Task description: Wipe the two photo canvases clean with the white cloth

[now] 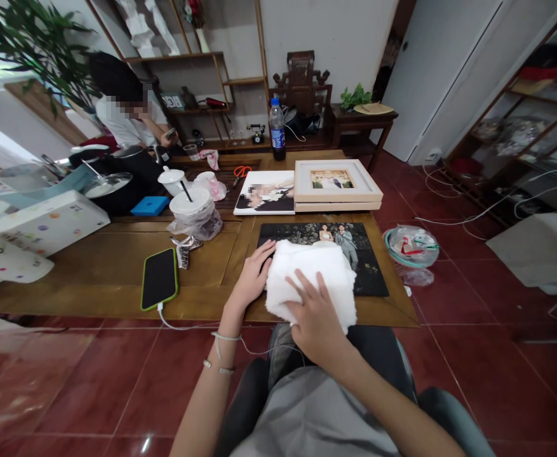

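Observation:
A dark photo panel (371, 266) showing two people in wedding clothes lies flat near the table's front edge. Over its lower left part is spread a white fluffy cloth (335, 270), which hides that area. On top of the cloth rests my right hand (316, 314), its fingers spread and pressing down. My left hand (254, 276) lies at the panel's left side, fingers stretched out beside the cloth. Just behind the panel are a white-edged photo print (263, 190) and stacked light wood picture frames (373, 190).
A phone (160, 279) on a charging cable lies left on the wooden table (202, 266). Behind it stand a lidded plastic cup (192, 206), a blue box (149, 205) and a cola bottle (277, 130). A waste basket (411, 246) stands right. Another person (126, 114) sits far left.

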{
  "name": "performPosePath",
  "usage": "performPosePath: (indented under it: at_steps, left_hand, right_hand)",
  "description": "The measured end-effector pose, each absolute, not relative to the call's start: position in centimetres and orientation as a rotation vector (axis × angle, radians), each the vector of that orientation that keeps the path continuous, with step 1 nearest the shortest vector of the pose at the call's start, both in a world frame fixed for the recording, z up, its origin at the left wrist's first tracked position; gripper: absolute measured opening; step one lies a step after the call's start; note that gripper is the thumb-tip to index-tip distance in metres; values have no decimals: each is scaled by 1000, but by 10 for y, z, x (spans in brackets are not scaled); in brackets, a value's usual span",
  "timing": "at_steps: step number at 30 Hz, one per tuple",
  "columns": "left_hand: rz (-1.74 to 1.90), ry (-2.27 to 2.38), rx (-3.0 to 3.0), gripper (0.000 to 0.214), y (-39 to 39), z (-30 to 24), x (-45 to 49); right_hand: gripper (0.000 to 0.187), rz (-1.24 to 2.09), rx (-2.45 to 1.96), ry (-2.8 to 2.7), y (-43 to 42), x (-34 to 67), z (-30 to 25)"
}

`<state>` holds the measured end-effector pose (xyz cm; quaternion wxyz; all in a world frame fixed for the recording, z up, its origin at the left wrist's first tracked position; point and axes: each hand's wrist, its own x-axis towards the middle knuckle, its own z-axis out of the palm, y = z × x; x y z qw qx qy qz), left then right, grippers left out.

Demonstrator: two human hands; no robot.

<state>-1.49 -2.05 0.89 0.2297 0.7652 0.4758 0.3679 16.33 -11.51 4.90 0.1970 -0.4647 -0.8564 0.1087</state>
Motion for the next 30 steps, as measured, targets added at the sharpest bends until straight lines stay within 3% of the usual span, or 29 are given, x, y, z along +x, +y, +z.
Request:
performPosePath:
  at_steps: [8,17,24,30]
  left_hand:
    - [1034,1273,2109,37,-20,9,-15]
    - [1059,1284,2102,37,-22,9,-13]
    - [1050,1284,2099,37,-23,10,-13]
    - [1043,1292,2109,37,-22,10,-13]
  right_hand:
    - [46,495,-1200,-2399,-114,193,59]
    - [46,454,-1615,-2142,-116,291,42]
    - [32,323,-1587,-2251,-124,304,56]
    - [28,479,-1445,-2412,-150,296,73]
